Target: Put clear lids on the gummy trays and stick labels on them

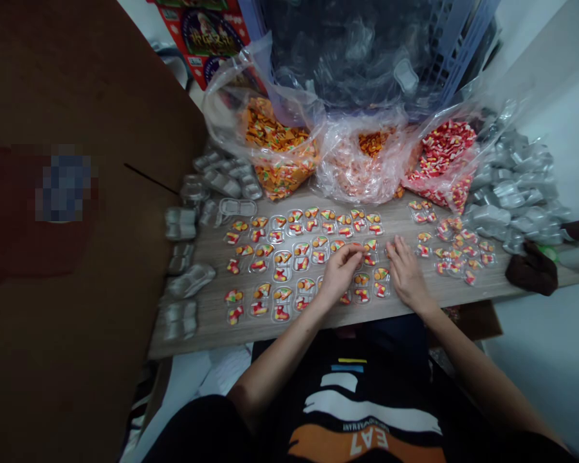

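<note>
My left hand [340, 270] reaches over the rows of small clear plastic trays, its thumb and fingertips pinched together at the edge of one tray [370, 258]. Whatever is between those fingertips is too small to make out. That tray holds an orange pizza-slice-shaped piece and a red and yellow boot-shaped piece. To its right, my right hand [408, 273] lies on the table with its fingers stretched out and nothing visible in it. Several more filled trays, such as this one [282, 265], stand in three rows, partly hidden by my left hand.
Clear bags of orange pieces [282, 151] and red pieces [446, 154] stand behind the rows, with a crumpled bag [359, 170] between. A purple basket [456, 54] is farther back. Empty trays pile up right [511, 186] and left [181, 222]. Filled trays [456, 247] cluster right, near dark cloth [531, 269].
</note>
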`<state>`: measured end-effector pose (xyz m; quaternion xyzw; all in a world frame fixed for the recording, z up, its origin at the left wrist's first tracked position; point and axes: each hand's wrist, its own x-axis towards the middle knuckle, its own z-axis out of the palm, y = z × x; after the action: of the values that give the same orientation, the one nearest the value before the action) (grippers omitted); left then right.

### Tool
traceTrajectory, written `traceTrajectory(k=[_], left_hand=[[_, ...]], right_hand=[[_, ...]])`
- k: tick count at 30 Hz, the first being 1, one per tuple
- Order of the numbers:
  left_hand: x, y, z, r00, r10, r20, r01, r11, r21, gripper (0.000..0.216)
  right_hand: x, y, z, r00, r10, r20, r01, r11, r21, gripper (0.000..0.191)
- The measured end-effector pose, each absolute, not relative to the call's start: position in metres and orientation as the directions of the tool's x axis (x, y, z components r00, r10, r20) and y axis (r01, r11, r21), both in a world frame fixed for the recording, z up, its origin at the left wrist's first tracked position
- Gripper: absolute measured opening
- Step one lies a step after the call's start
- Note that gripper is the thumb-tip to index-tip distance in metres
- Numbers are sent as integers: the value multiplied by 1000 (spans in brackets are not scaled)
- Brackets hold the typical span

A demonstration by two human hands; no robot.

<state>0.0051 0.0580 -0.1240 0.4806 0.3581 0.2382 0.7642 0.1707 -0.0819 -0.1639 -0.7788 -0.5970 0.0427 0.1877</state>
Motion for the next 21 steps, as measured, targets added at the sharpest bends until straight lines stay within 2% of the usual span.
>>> traceTrajectory(k=[3, 6, 9, 11, 15, 18, 21], left_hand=[[6, 57, -127, 629, 733, -259, 30, 310, 950, 14], [8, 53, -122, 707, 693, -139, 241, -51, 969, 15], [14, 47, -110, 833, 530, -161, 435, -446, 782, 24], [19, 42, -101, 861, 460, -218, 483, -603, 635, 29], [28, 37, -95, 878, 395, -270, 478, -755, 450, 34], [31, 36, -97, 883, 399, -248, 469, -785, 405, 38], [32, 36, -99, 901, 380, -212, 433, -823, 366, 52]], right_hand=[[168, -84, -165, 304, 932, 195, 885, -201, -420, 60], [166, -88, -166, 314, 926, 210, 859, -183, -478, 61], [167, -92, -168, 286, 933, 221, 865, -152, -478, 61], [167, -94, -169, 243, 948, 205, 891, -135, -433, 61], [167, -96, -165, 177, 977, 117, 953, -141, -269, 68], [167, -97, -160, 142, 987, 72, 978, -129, -163, 74], [167, -97, -158, 116, 992, 57, 988, -109, -110, 77]])
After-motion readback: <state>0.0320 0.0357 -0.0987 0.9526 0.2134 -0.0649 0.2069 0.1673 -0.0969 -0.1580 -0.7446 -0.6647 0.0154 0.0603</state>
